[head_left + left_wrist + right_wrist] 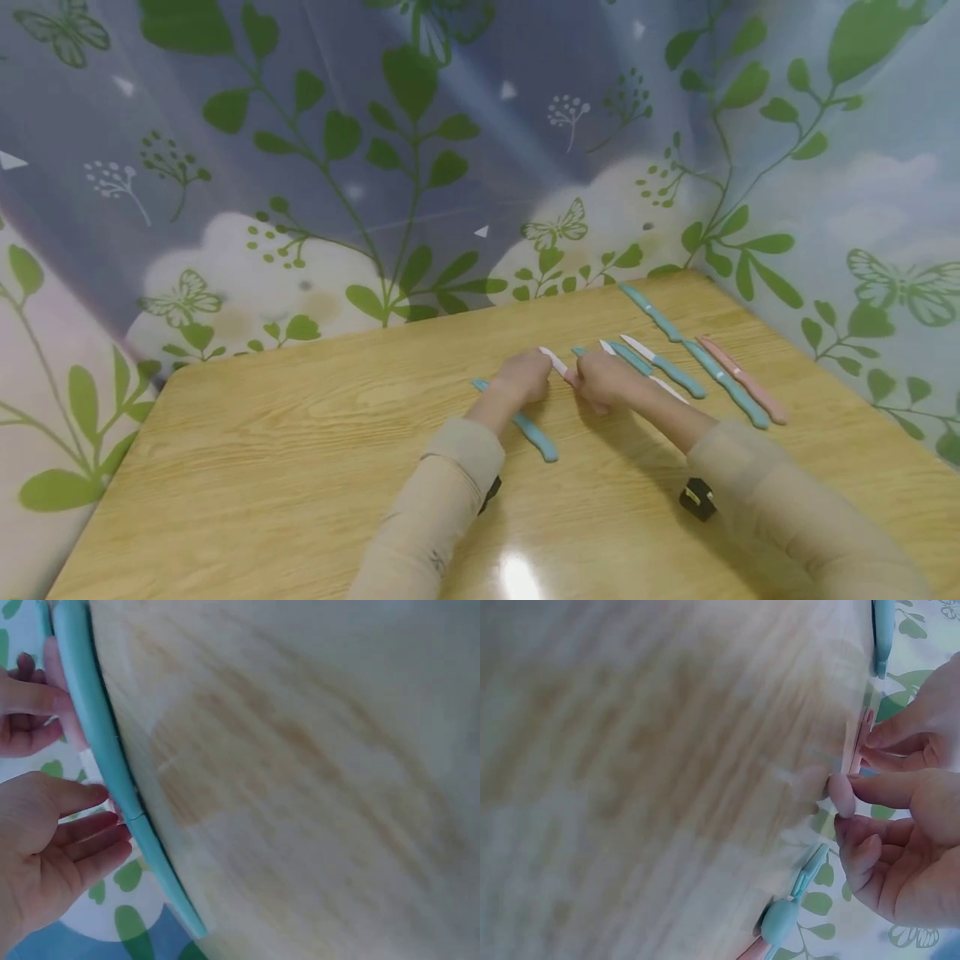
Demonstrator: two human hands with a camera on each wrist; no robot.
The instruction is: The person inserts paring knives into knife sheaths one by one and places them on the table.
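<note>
Both hands work close together over the wooden table on a small knife [572,377] with a pink handle and a white blade. My right hand [603,381] pinches the pink handle, whose rounded end [842,796] sticks out between thumb and fingers in the right wrist view. My left hand [527,377] is at the blade end, and in the right wrist view its fingertips pinch a slim pink sheath [864,731]. A teal sheathed knife [538,437] lies under the left forearm, and the same knife fills the foreground of the left wrist view.
Right of the hands lie a teal-handled knife [675,375] with a bare white blade, a teal sheath [630,357] and another white blade [667,389] partly behind the right wrist. Farther right are teal sheathed knives [723,379] and a pink sheathed knife [753,390]. A patterned curtain [300,167] borders the table.
</note>
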